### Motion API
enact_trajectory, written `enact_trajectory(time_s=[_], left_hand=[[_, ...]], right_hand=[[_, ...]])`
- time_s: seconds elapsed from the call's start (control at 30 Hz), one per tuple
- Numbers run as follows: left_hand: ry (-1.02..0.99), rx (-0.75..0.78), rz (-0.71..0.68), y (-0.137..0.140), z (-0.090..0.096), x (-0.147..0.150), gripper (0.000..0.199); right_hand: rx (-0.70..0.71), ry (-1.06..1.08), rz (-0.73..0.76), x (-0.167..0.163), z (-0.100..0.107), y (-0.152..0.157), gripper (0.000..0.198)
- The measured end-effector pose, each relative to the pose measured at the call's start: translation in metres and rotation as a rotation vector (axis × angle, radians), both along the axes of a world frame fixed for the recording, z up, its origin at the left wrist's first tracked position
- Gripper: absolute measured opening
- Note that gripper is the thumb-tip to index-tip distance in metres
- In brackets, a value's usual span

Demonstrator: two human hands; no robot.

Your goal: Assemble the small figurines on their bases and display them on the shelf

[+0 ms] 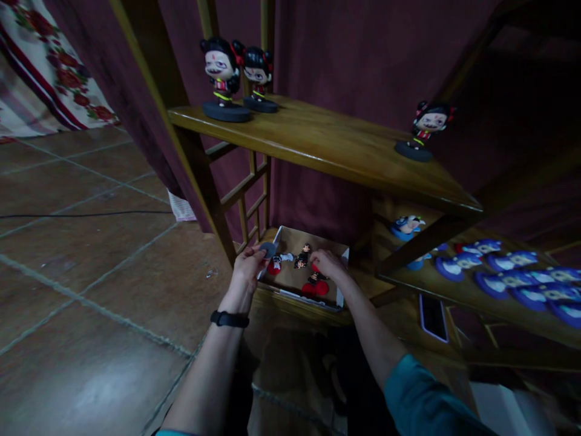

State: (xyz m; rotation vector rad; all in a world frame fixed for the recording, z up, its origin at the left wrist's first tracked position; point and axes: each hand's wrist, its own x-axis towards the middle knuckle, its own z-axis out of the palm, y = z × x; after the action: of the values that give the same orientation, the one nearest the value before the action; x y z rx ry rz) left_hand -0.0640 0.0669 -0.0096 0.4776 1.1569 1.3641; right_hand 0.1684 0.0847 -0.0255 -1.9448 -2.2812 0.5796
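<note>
A shallow cardboard box [290, 284] with white edges sits on the low shelf, holding several small figurines [301, 259] and round red pieces [321, 287]. At its left edge, my left hand [247, 266] pinches a flat grey disc [269, 249] like the dark figurine bases above. My right hand [327, 264] reaches over the box's right side. Its fingers are bent and drawn together among the figurines; what they grip, if anything, is too small to make out.
Black-haired figurines [222, 75] on dark round bases stand on the wooden shelf [318, 136] above my hands. Several blue-and-white figurines [458, 263] occupy the right shelf. A phone [433, 317] lies below them. Shelf posts and lattice [247, 188] border the box's left side.
</note>
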Motion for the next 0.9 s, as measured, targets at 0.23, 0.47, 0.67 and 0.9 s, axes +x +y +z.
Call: enact_trajectory(time_s=[0.23,0.47,0.67,0.9], left_hand=[[-0.008,0.01,-0.016,0.0,0.002,0.0,0.02],[-0.041,0.016,-0.057,-0.004,0.002,0.001,0.016],[-0.058,-0.01,-0.059,-0.005,0.005,0.003,0.014],[-0.085,-0.025,-0.077,-0.006,0.006,0.0,0.017]], right_hand=[[-0.155,-0.213,0.115,0.0,-0.017,-0.01,0.033],[-0.146,-0.228,0.229,-0.007,-0.024,-0.015,0.029],[-0.147,-0.159,0.146,-0.004,-0.025,-0.005,0.02],[-0.267,0.523,-0.082,-0.007,-0.029,0.006,0.023]])
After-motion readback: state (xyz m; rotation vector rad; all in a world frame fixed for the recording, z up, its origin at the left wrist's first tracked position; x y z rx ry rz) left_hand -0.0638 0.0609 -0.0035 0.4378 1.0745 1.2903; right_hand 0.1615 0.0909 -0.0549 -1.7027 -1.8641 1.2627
